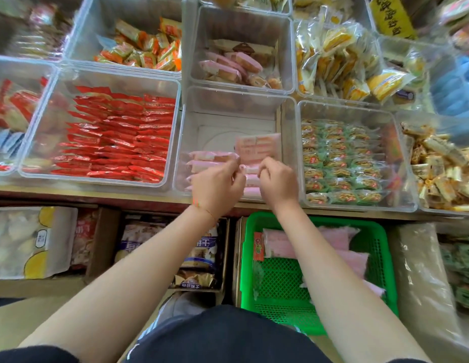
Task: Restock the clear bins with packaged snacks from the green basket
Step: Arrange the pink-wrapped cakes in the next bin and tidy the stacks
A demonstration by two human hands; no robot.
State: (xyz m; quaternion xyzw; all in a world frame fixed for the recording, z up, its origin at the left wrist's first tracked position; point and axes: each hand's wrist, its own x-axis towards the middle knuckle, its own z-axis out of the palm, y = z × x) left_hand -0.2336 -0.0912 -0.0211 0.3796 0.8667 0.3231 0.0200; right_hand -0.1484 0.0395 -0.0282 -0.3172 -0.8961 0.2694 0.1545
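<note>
Lining pink snack packets (209, 163) into the clear bin (229, 119), left hand (217, 186) and right hand (277, 186) are each pinching one, keeping rows tidy.

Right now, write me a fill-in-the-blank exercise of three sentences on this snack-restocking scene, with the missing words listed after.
1. Both hands, the left hand and the right hand, work over the clear plastic bin that holds ____ packaged snacks.
2. The green plastic mesh basket lies under the ____ forearm.
3. The clear bin of red foil packets stands to the ____ of the bin under the hands.

Missing words: pink; right; left
</note>
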